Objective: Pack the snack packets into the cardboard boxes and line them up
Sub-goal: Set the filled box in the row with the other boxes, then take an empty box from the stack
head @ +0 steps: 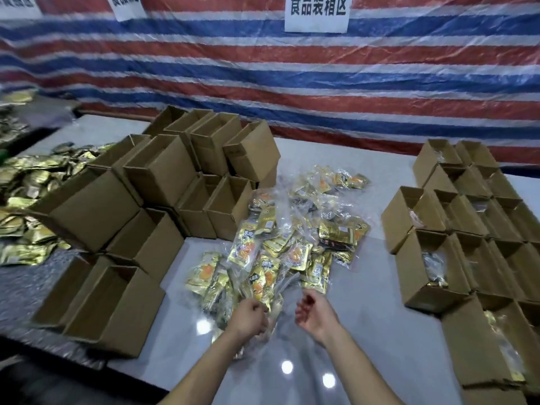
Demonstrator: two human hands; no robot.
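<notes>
Striped red, white and blue tarpaulin (292,83) hangs behind a pale grey table (365,331), with a white paper sign (317,13) pinned at 12 o'clock. A loose pile of snack packets (277,244), gold and clear with orange printing, lies in the middle of the table. At 10 o'clock, open cardboard boxes (163,176) stand stacked and tilted against one another, touching the pile's far left edge. At 3 o'clock, more boxes (467,229) stand lined up in rows, several showing packets inside. A heap of gold packets (26,185) spreads at 9 o'clock behind the stacked boxes. At 6 o'clock both bare forearms reach in. The left hand (249,315) is clenched, knuckles up, right over the near edge of the pile; whether it grips a packet cannot be told. The right hand (314,312), just beside it, shows its palm with fingers loosely curled and nothing in it
</notes>
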